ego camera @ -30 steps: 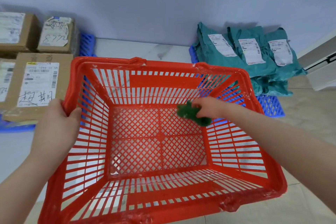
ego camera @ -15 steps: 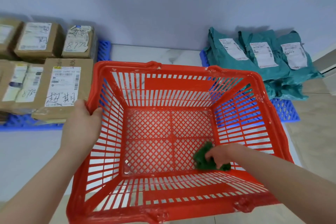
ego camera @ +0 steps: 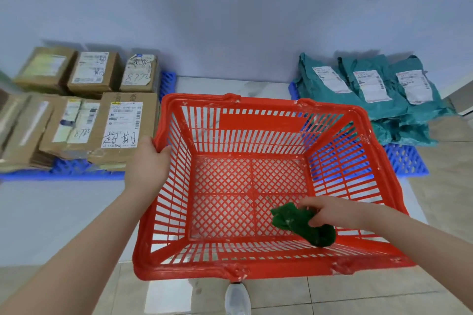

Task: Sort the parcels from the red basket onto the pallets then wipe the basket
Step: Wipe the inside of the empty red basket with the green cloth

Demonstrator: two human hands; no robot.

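Our left hand (ego camera: 147,163) grips the red basket (ego camera: 268,272) by its rim at 9 o'clock, thumb hooked inside. Our right hand (ego camera: 330,212) has its fingers (ego camera: 307,203) curled round a green cloth (ego camera: 297,222), pressed on the basket floor at 5 o'clock. Cardboard parcels (ego camera: 122,123) lie on a blue pallet (ego camera: 76,170) at 10 o'clock from the basket, and teal bagged parcels (ego camera: 371,89) on another pallet (ego camera: 407,161) at 2 o'clock.

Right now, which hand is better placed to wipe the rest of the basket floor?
Right. The right hand holds the green cloth inside the red basket, at its near right corner. The left hand grips the left rim, likely steadying it, and holds no cloth.
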